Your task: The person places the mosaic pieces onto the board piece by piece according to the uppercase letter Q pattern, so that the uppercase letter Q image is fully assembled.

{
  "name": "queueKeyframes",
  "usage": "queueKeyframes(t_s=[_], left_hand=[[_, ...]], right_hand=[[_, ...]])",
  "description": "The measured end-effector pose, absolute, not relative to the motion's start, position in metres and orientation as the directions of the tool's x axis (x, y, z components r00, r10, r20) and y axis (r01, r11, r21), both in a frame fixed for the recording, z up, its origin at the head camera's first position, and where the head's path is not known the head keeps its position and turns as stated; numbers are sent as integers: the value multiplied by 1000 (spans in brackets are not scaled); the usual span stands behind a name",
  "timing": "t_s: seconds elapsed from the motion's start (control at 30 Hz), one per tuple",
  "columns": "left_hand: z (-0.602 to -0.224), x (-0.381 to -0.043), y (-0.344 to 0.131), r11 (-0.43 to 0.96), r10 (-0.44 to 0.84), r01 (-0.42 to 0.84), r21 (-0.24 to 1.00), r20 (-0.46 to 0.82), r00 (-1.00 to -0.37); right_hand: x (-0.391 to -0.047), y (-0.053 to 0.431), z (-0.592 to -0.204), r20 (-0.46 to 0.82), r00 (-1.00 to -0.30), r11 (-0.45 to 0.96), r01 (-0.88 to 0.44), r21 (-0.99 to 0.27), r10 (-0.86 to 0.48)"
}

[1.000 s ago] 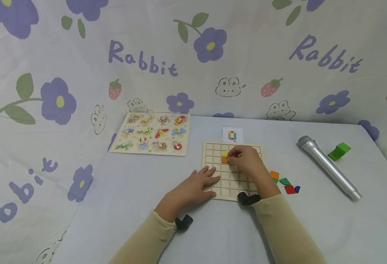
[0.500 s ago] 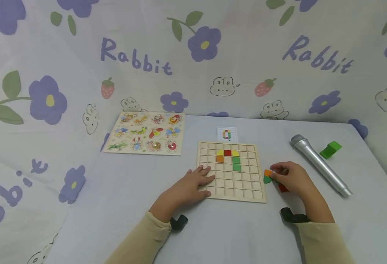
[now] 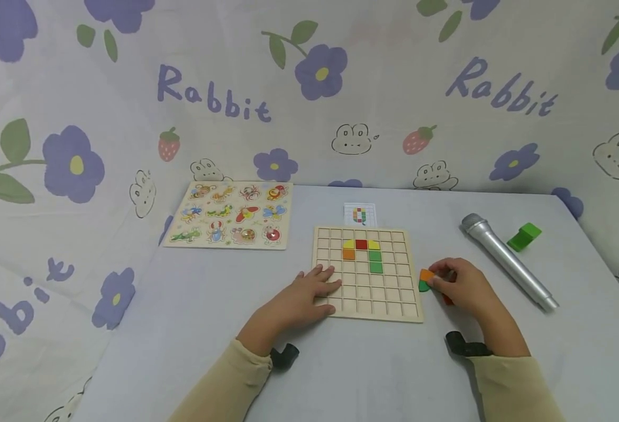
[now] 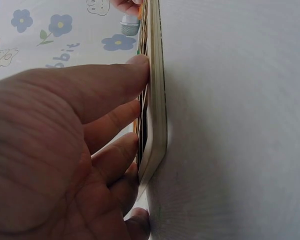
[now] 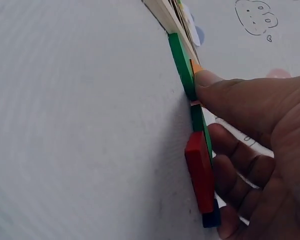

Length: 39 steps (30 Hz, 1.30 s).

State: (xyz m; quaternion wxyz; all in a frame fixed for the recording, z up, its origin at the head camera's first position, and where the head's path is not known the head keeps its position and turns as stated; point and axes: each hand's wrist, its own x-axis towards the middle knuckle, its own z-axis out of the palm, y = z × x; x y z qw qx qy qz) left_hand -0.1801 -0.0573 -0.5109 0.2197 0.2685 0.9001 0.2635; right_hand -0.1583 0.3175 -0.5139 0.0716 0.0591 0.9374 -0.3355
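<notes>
Wooden grid board [image 3: 362, 293] lies at the middle of the white table [image 3: 199, 316], flat. Far left of it, well apart, rests an insect puzzle board [image 3: 201, 244] with rows of pictured bugs. Next comes the left hand [image 3: 301, 296], reaching in from a beige sleeve [image 3: 222, 384]; its fingers are spread and lie on the grid's left side, and the thumb touches the near edge, gripping nothing between them.

On the grid, in the second row from the far side, sit a yellow tile [image 3: 349, 244], a red square [image 3: 361, 244] and another yellow tile [image 3: 373, 244]. An orange square [image 3: 349, 254] fills the cell nearer than the left yellow; two green squares [image 3: 375, 262] run nearer from the right one. Just beyond the board's far edge is a pattern card [image 3: 359, 215] showing a multicoloured letter Q.

To the right of the board, the right hand [image 3: 462, 287] pinches a loose orange tile [image 3: 426, 274] between thumb and forefinger, the other fingers curled in; whether the tile is lifted, I cannot tell. Beside it are a green tile [image 5: 181, 67], a second green tile [image 5: 197, 117], a red tile [image 5: 200, 172] and a blue tile [image 5: 211, 218]. Farther right lie a silver microphone [image 3: 509, 262] and, beyond its middle, a green block [image 3: 524, 237].
</notes>
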Motion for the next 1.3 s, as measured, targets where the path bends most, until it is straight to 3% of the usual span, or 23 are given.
queueKeyframes(t_s=[0.47, 0.87, 1.3], left_hand=[[-510, -181, -60, 713, 606, 377, 591, -250, -755], [-513, -183, -61, 714, 608, 389, 582, -239, -757], [-514, -182, -61, 711, 606, 389, 586, -230, -762]], right_hand=[[-162, 308, -502, -19, -994, 707, 88, -702, 105], [-205, 190, -497, -102, -993, 665, 35, -746, -63], [-211, 174, -506, -108, -991, 709, 20, -705, -80]])
